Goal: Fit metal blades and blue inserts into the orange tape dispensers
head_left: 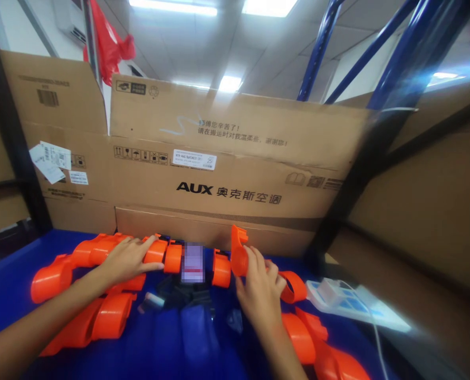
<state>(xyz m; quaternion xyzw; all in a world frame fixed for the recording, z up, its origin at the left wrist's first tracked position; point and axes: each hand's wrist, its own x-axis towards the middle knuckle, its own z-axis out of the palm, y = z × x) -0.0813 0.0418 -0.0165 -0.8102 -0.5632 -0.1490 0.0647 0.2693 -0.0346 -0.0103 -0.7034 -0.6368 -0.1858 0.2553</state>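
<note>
My left hand lies flat with fingers spread on a row of orange plastic parts at the left of the blue table. My right hand grips one orange curved part and holds it upright, just above the table. Between my hands stand two more orange pieces and a blurred small object. Dark small parts lie in front of it.
More orange parts lie at the lower left and lower right. A white power strip with a plugged adapter and cable sits at the right. Large cardboard boxes wall the back; blue rack posts rise at the right.
</note>
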